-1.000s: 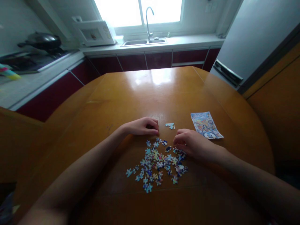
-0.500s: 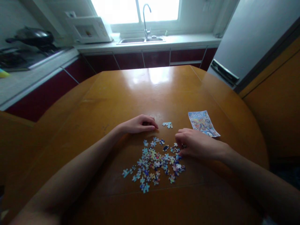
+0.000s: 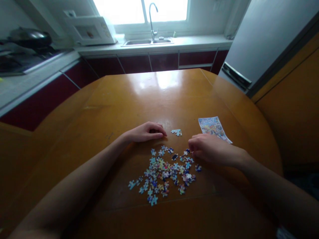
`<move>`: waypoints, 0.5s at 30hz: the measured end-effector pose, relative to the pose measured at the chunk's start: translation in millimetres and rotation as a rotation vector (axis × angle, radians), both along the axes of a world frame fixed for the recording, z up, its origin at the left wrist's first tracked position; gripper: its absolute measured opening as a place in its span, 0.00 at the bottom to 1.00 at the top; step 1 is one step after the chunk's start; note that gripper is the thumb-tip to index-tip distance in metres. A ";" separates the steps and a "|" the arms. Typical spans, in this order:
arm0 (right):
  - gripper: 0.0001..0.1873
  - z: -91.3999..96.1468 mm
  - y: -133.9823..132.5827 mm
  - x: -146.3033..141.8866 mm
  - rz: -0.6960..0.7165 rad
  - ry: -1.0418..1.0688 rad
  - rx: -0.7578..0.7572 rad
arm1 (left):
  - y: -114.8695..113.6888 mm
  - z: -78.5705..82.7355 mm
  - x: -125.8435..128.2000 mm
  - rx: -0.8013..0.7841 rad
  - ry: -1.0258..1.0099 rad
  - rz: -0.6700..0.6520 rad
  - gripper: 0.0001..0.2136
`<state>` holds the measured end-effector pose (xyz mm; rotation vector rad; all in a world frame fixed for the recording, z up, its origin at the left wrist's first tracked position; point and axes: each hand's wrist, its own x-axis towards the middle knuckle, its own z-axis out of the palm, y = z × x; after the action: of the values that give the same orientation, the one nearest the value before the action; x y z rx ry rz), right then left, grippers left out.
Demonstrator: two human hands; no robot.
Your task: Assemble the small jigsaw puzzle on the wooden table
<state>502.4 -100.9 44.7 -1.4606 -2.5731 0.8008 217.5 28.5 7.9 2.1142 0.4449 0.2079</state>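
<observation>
A loose pile of small jigsaw puzzle pieces [image 3: 161,171] lies on the wooden table in front of me. Beyond it sits a small joined section of puzzle [image 3: 176,132], pale blue and white. My left hand [image 3: 149,131] rests on the table left of that section, fingers loosely bent, thumb apart from them, nothing in it. At the pile's right edge, my right hand [image 3: 203,147] has its fingers closed together, pointing down near a few pieces. Whatever may be between those fingertips is hidden. One dark blue piece [image 3: 198,168] lies just below this hand.
A printed picture sheet [image 3: 214,126] lies behind my right hand, partly covered by it. Past the far edge of the table [image 3: 119,99] are a counter with a sink [image 3: 139,42], a microwave [image 3: 91,31], a stove with a pan [image 3: 30,38] and a fridge [image 3: 259,39].
My right hand has shifted up slightly from the pile, fingers drawn closer together. A dark blue piece now shows below it, apart from the pile. My left hand has stayed in place.
</observation>
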 end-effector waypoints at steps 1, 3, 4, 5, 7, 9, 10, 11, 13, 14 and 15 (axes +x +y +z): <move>0.07 0.5 0.3 -2.2 0.005 0.017 0.015 | -0.1 0.2 0.0 -0.003 -0.002 0.000 0.11; 0.08 1.7 -0.7 -6.4 0.046 0.049 0.024 | -0.2 0.4 0.2 -0.004 -0.011 -0.003 0.11; 0.08 2.2 -1.6 -8.1 0.075 0.060 0.021 | -0.1 0.5 0.2 -0.004 -0.014 -0.005 0.11; 0.08 2.5 -2.8 -9.5 0.104 0.066 0.014 | -0.1 0.5 0.3 -0.003 -0.015 -0.006 0.11; 0.07 2.5 -5.2 -11.4 0.163 0.078 -0.001 | 0.0 0.4 0.6 -0.004 -0.013 -0.007 0.11; 0.07 1.7 -7.0 -12.0 0.210 0.084 -0.010 | -0.2 0.4 1.1 -0.006 -0.009 -0.003 0.11; 0.07 1.1 -7.7 -11.9 0.226 0.082 -0.011 | -0.4 0.4 1.3 -0.007 -0.011 -0.001 0.11; 0.06 0.6 -8.2 -11.6 0.241 0.079 -0.015 | -0.7 0.5 1.5 -0.008 -0.013 -0.001 0.11; 0.06 -0.3 -8.7 -10.9 0.269 0.072 -0.025 | -1.1 0.6 1.7 -0.006 -0.019 0.001 0.11; 0.06 -0.6 -8.8 -10.6 0.280 0.070 -0.031 | -1.2 0.5 1.7 -0.006 -0.021 0.001 0.11; 0.07 -0.8 -8.7 -10.3 0.286 0.068 -0.034 | -1.2 0.4 1.6 -0.007 -0.022 0.003 0.11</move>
<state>492.0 -109.6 43.9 -1.0647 -2.7645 0.9118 219.2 27.3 8.3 2.1030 0.4346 0.2310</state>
